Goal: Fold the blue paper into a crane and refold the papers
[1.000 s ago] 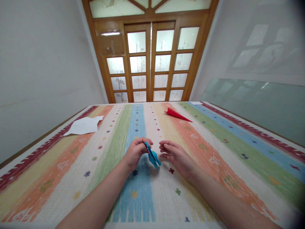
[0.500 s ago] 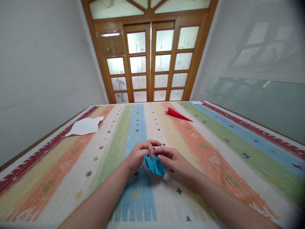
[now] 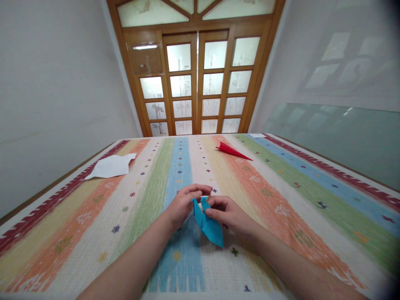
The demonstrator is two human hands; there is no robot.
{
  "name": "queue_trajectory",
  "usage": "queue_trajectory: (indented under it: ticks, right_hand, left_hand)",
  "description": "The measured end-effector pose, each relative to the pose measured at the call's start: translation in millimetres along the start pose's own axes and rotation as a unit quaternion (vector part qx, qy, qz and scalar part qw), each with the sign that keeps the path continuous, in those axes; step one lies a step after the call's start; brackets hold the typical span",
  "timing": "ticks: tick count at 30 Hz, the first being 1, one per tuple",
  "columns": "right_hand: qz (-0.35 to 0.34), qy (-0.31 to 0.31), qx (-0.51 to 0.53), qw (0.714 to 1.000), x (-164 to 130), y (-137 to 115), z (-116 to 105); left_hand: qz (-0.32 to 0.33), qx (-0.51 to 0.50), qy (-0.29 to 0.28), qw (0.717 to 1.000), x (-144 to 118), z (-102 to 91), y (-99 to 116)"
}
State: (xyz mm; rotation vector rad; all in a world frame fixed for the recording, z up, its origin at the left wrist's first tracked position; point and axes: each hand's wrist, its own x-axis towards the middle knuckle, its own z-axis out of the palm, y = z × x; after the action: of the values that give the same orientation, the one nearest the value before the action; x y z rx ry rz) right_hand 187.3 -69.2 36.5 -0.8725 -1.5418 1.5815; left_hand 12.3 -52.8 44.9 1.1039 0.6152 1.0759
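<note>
A folded piece of blue paper (image 3: 208, 224) is held just above the striped cloth, near the middle of the table. My left hand (image 3: 183, 204) pinches its upper left flap. My right hand (image 3: 226, 212) pinches the upper right flap with thumb and forefinger. The paper's lower point hangs toward me, between my two wrists.
A red paper plane (image 3: 231, 151) lies far ahead, right of centre. A white sheet of paper (image 3: 111, 165) lies at the far left by the table edge. The striped tablecloth (image 3: 281, 196) covers the table. Wooden glass doors (image 3: 196, 79) stand behind it.
My right hand, free a second ago, has closed on the blue paper beside my left hand. The paper now spreads out between both hands and points lower toward me.
</note>
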Motion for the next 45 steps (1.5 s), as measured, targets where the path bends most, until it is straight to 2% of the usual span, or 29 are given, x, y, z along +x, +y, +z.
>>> queue_trajectory:
  ticks: [3,6,9,12,16,23,26,28,31,34,38,45]
  right_hand:
    - [-0.003,0.083,-0.02,0.996,3.1,2.5,-4.9]
    - [-0.015,0.127,-0.049,0.991,5.6,4.3,-8.6]
    - [-0.023,0.121,-0.07,0.99,5.5,4.1,-7.6]
    - [-0.033,0.108,-0.086,0.99,3.8,2.5,-4.6]
    - [-0.048,0.104,-0.108,0.987,2.6,2.1,-4.3]
    - [-0.077,0.099,-0.145,0.981,3.2,1.3,-4.6]
    - [-0.059,0.098,-0.123,0.986,4.0,1.5,-4.7]
    - [-0.04,0.103,-0.092,0.99,5.4,3.4,-6.5]
    - [-0.029,0.117,-0.049,0.991,8.9,8.2,-11.7]
    - [-0.029,0.133,-0.02,0.99,13.0,13.5,-17.4]
    - [-0.028,0.154,0.018,0.987,15.5,19.1,-20.0]
    - [-0.01,0.135,0.053,0.989,14.0,25.7,-18.0]
  left_hand:
    - [0.024,-0.016,0.115,0.993,4.7,-6.3,1.7]
    - [0.072,0.07,0.156,0.983,5.9,-10.2,5.8]
    - [0.115,0.172,0.143,0.968,4.4,-8.8,7.9]
    - [0.106,0.203,0.105,0.968,3.1,-6.6,5.6]
    - [0.081,0.211,0.07,0.972,3.3,-7.3,0.8]
    - [0.099,0.218,0.081,0.968,5.1,-9.3,-3.3]
    - [0.093,0.197,0.077,0.973,6.5,-10.6,-6.7]
    - [0.078,0.149,0.074,0.983,7.9,-13.4,-9.5]
    - [0.068,0.069,0.094,0.991,11.5,-22.2,-13.5]
    - [0.065,0.046,0.143,0.986,16.6,-34.8,-17.0]
    - [0.055,0.046,0.191,0.979,22.9,-49.6,-23.5]
    - [0.049,0.079,0.209,0.974,27.6,-60.5,-37.6]
